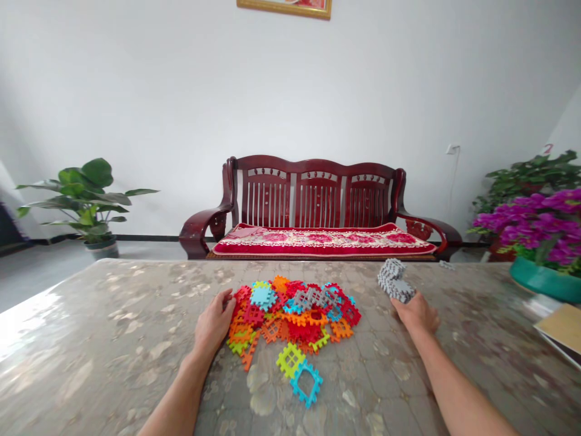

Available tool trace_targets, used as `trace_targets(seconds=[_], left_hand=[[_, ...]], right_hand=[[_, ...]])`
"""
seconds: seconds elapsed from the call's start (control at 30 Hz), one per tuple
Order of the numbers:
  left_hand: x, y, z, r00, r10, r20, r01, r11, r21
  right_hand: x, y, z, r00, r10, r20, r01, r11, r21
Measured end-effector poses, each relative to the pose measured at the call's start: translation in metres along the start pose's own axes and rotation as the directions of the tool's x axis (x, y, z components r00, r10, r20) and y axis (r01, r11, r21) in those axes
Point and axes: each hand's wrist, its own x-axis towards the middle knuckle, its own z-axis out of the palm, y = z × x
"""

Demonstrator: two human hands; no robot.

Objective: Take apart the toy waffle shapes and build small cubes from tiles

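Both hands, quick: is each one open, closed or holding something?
Left hand: against the colorful pile; grip cannot be told.
Right hand: at the gray pieces; whether gripping cannot be told.

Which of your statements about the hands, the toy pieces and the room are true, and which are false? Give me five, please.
1. The right hand is at the near end of a grey stack. True.

2. The left hand is at the right edge of the colourful pile. False: it is at the pile's left edge.

3. A blue piece with a large opening lies nearer the camera than the pile. True.

4. The purple flowers are at the left of the picture. False: they are at the right, in a green pot.

5. The wooden sofa has a plain white seat cover. False: the cover is red and patterned.
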Motion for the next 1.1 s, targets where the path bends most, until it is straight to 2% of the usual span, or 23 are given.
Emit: trace_targets(seconds=[0.13,0.37,0.53,0.67,0.83,0.93,1.0,1.1], left_hand=[[0.0,0.0,0.001,1.0,0.001,0.003,-0.001,1.0,-0.008],[-0.001,0.002,-0.001,1.0,-0.013,-0.004,0.013,1.0,0.003],[-0.001,0.003,-0.001,1.0,-0.023,0.002,0.023,1.0,0.0],[-0.001,0.002,-0.001,1.0,-0.023,0.0,0.023,1.0,-0.018],[-0.003,0.002,0.0,1.0,-0.022,-0.011,0.021,0.997,-0.071],[-0.006,0.006,-0.001,0.997,0.023,-0.07,-0.028,0.997,-0.076],[-0.008,0.01,-0.001,0.987,0.097,-0.131,-0.108,0.991,-0.075],[-0.013,0.016,-0.002,0.938,0.257,-0.231,-0.28,0.957,-0.074]], right_hand=[[-0.005,0.0,0.0,0.999,-0.031,-0.014,0.031,0.999,0.006],[-0.017,-0.001,-0.008,0.996,-0.071,0.062,0.069,0.997,0.036],[-0.027,-0.005,-0.006,0.99,-0.117,0.084,0.103,0.983,0.154],[-0.039,-0.021,-0.006,0.975,-0.199,0.095,0.165,0.944,0.285],[-0.063,-0.053,-0.015,0.938,-0.339,0.077,0.277,0.864,0.419],[-0.079,-0.074,-0.019,0.895,-0.439,0.075,0.344,0.789,0.51],[-0.09,-0.089,-0.021,0.866,-0.492,0.086,0.371,0.749,0.549],[-0.108,-0.112,-0.023,0.815,-0.573,0.085,0.433,0.7,0.568]])
